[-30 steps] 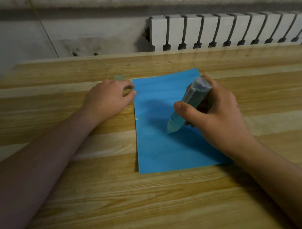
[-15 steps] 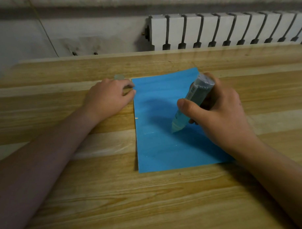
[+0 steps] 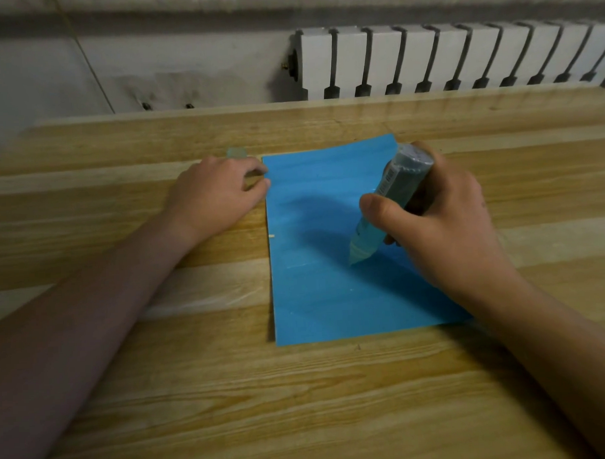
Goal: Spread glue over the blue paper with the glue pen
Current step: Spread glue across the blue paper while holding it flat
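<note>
Glue pen (image 3: 392, 195) edged right across blue paper (image 3: 324, 297); left hand (image 3: 214, 194) unmoved.

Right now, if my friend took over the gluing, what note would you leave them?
Right hand grips the glue pen, tip down on the middle of the paper.
Left hand rests on the table, fingertips at the paper's left edge, near the far corner.
Done: only a few faint streaks show near the tip.
Left: spread glue over the rest, which seems to be most of the sheet.
</note>
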{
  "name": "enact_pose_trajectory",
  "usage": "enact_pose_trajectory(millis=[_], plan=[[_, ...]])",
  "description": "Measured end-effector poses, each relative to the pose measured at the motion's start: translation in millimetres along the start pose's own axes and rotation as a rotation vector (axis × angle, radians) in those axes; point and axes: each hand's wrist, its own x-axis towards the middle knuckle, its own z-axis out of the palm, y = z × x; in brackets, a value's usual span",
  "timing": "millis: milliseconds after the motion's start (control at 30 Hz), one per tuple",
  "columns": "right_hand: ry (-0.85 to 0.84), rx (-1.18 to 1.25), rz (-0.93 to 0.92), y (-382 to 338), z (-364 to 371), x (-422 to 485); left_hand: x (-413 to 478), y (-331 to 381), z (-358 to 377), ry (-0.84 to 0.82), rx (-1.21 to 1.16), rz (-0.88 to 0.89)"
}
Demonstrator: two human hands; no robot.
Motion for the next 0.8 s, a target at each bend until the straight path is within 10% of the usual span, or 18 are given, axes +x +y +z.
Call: enact_pose_trajectory(millis=[800], plan=[[0.032,-0.024,0.028,5.5,-7.0,2.7,0.3,-1.4,0.7,-0.016,-0.003,0.004]])
